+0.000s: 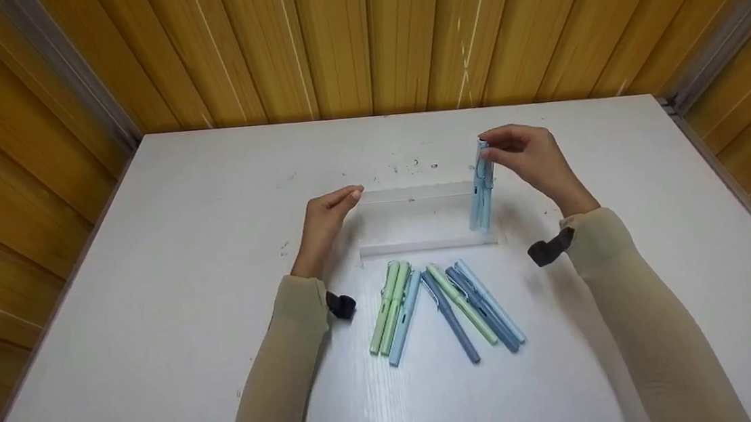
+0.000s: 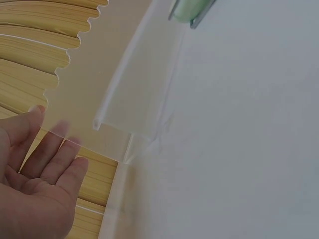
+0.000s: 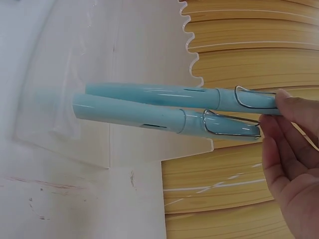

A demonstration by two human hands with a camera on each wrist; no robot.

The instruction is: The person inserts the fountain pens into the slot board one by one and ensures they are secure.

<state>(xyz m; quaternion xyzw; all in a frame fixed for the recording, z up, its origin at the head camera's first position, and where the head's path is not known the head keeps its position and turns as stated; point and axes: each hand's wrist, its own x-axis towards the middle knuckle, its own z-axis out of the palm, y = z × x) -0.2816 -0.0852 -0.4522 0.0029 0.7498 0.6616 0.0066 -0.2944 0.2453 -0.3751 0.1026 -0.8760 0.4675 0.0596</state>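
A clear plastic stand [image 1: 417, 219] with a scalloped back edge is at the middle of the table. My left hand [image 1: 326, 225] holds its upper left corner, thumb on one side and fingertips behind the see-through panel [image 2: 75, 97]. At the stand's right end, my right hand [image 1: 534, 160] pinches two light blue pens by their clip ends. One pen [image 3: 154, 94] lies beside the other pen [image 3: 129, 117], and both stand nearly upright in the head view. Their lower ends overlap the stand's right part.
In front of the stand, a left group on the table has two green pens [image 1: 394, 308] and a light blue pen [image 1: 405, 320]. The right group mixes slate-blue pens [image 1: 453, 320], a green pen [image 1: 469, 315] and a light blue pen [image 1: 492, 303]. A wood-patterned wall [image 1: 340, 44] borders the white table [image 1: 172, 290].
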